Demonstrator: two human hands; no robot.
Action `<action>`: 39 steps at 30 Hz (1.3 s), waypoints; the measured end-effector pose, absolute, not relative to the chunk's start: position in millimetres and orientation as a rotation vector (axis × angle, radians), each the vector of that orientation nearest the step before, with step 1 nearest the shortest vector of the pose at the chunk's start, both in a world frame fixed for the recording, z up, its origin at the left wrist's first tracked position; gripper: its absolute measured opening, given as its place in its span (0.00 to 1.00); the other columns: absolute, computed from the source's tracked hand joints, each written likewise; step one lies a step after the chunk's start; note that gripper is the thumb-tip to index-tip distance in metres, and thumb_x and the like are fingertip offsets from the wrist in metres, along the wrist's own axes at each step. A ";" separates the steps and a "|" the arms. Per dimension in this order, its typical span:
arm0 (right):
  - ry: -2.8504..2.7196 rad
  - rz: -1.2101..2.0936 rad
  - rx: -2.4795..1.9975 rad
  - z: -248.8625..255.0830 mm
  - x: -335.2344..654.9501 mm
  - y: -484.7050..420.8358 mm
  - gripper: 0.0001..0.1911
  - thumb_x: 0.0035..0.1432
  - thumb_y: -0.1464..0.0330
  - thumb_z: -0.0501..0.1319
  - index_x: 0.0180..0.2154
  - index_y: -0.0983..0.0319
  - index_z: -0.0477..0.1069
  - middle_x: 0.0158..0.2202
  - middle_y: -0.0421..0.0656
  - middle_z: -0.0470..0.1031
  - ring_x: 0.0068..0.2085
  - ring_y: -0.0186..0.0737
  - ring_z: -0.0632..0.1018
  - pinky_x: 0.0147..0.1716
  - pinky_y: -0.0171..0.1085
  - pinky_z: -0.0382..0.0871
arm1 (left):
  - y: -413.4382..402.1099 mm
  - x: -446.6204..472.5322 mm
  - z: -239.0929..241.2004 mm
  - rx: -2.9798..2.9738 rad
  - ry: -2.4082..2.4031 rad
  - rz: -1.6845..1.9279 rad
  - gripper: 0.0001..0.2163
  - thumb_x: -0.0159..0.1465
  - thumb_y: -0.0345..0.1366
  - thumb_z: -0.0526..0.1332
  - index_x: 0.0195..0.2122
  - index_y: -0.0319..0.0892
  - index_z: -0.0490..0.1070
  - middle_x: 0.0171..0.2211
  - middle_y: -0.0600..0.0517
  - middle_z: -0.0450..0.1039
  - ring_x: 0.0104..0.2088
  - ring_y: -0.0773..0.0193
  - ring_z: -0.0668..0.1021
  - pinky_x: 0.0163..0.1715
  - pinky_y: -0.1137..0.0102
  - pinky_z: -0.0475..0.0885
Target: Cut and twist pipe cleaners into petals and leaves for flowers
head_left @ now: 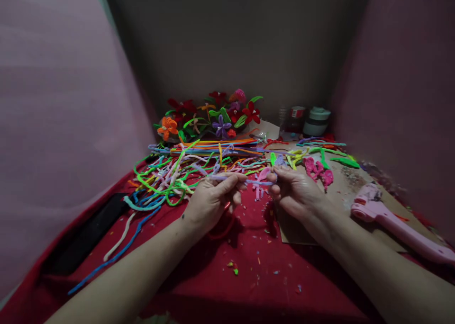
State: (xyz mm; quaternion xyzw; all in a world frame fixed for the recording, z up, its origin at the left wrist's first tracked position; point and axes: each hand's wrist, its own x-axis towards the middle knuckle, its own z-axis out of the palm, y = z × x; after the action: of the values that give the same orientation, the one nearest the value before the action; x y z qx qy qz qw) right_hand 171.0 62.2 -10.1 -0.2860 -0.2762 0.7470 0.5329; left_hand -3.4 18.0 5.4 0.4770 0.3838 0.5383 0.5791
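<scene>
A lavender pipe cleaner (259, 183) stretches between my two hands above the red cloth. My left hand (216, 193) pinches it toward its left end, which sticks out past the fingers. My right hand (293, 189) pinches the other end, and a small lavender looped shape (280, 159) and a bright green tip (273, 158) show just above those fingers. Behind the gap between the hands lies a pink pipe-cleaner piece (263, 174). Under my left hand, red scissor-like handles (222, 229) are partly hidden.
Loose coloured pipe cleaners (177, 172) are heaped at left. Pipe-cleaner flowers (221, 125) stand at the back. At right, a cardboard sheet (298, 236) bears pink petals (318, 171) and a pink glue gun (394, 220). A black flat object (85, 234) lies at left, a lidded jar (317, 120) behind.
</scene>
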 end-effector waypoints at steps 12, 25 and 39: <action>-0.691 1.738 -0.589 -7.8 168.6 59.9 0.06 0.48 0.71 0.64 0.32 0.63 0.71 0.24 0.39 0.71 0.22 0.29 0.71 0.22 0.30 0.66 | 28.3 -14.7 2.4 0.907 0.847 1.389 0.09 0.55 0.35 0.63 0.35 0.34 0.73 0.24 0.53 0.70 0.17 0.77 0.68 0.15 0.82 0.63; -0.902 1.610 -0.616 -3.8 162.3 50.0 0.08 0.52 0.64 0.60 0.31 0.63 0.73 0.18 0.39 0.71 0.22 0.31 0.70 0.29 0.34 0.64 | 31.2 -20.5 15.8 0.787 0.774 1.442 0.08 0.62 0.33 0.55 0.32 0.35 0.72 0.23 0.52 0.70 0.20 0.76 0.70 0.20 0.82 0.66; -0.737 1.778 -0.470 0.9 163.7 49.9 0.18 0.46 0.59 0.65 0.37 0.63 0.69 0.28 0.42 0.74 0.29 0.36 0.75 0.30 0.36 0.69 | 21.6 -12.0 15.0 0.898 0.634 1.345 0.07 0.59 0.36 0.59 0.32 0.37 0.72 0.23 0.53 0.70 0.21 0.74 0.72 0.21 0.80 0.69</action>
State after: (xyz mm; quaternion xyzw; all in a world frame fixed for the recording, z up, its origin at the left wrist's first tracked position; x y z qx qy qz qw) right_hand 163.7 49.9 0.9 -0.1983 -0.3110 0.7506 0.5483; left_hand -12.0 21.6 15.0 0.3945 0.2786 0.5912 0.6459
